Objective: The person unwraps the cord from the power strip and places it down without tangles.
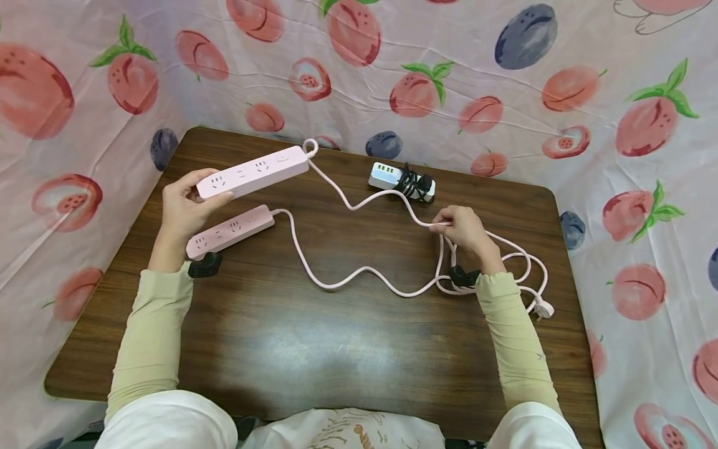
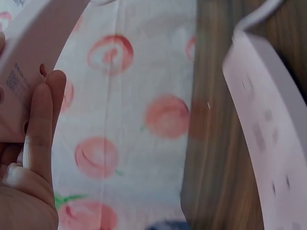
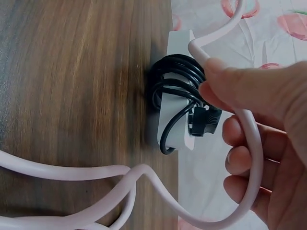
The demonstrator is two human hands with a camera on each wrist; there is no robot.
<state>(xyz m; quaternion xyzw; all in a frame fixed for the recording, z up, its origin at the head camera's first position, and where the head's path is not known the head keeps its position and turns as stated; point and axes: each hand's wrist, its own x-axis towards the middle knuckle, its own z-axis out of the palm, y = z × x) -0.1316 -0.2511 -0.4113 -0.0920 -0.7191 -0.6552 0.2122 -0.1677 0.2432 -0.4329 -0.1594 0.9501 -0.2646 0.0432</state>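
My left hand (image 1: 187, 202) grips the near end of a pink power strip (image 1: 255, 172), held above the table at a slant. In the left wrist view, its underside with a printed label (image 2: 17, 84) faces the camera. Below it a second pink power strip (image 1: 231, 232) lies on the wood, its cord (image 1: 331, 287) curving off to the right. My right hand (image 1: 462, 229) pinches the held strip's cord (image 1: 364, 201) between thumb and index finger. In the right wrist view, the cord (image 3: 254, 158) loops past the other fingers. Beneath that hand the cords overlap in loose loops.
A white charging block (image 1: 384, 176) wrapped in a black cable (image 1: 414, 184) sits at the back of the brown table (image 1: 336, 349). To the right lies a pink plug (image 1: 543, 308) among cord loops. Fruit-print cloth (image 1: 359, 81) rises behind the table and at both sides.
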